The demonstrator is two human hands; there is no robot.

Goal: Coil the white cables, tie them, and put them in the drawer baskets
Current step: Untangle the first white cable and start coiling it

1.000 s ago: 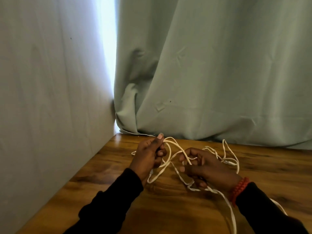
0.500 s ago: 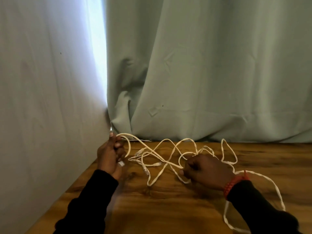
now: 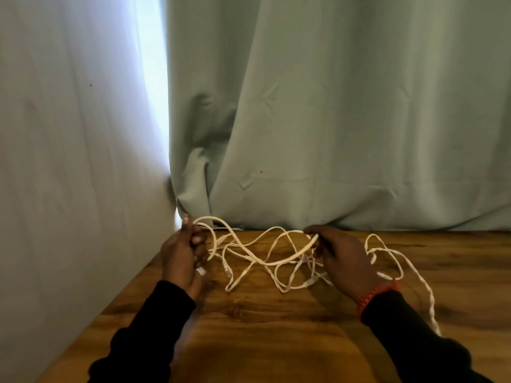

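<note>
A loose tangle of white cables (image 3: 257,261) lies on the wooden table (image 3: 276,327) near its far edge. My left hand (image 3: 181,255) grips one cable end at the tangle's left, by the wall, thumb up. Over on the tangle's right side, my right hand (image 3: 341,257) holds a thicker loop of cable with curled fingers. The strands sag between the two hands. More cable loops (image 3: 387,261) lie to the right of my right wrist and trail toward the near right edge. No drawer baskets are in view.
A pale wall (image 3: 69,175) runs close along the table's left edge. A grey-green curtain (image 3: 331,134) hangs right behind the table's far edge. Bright light shows in the gap between them.
My hands have drawn apart: the left went toward the wall, the right lifted toward the curtain. The cable between them is stretched wider and more spread out.
</note>
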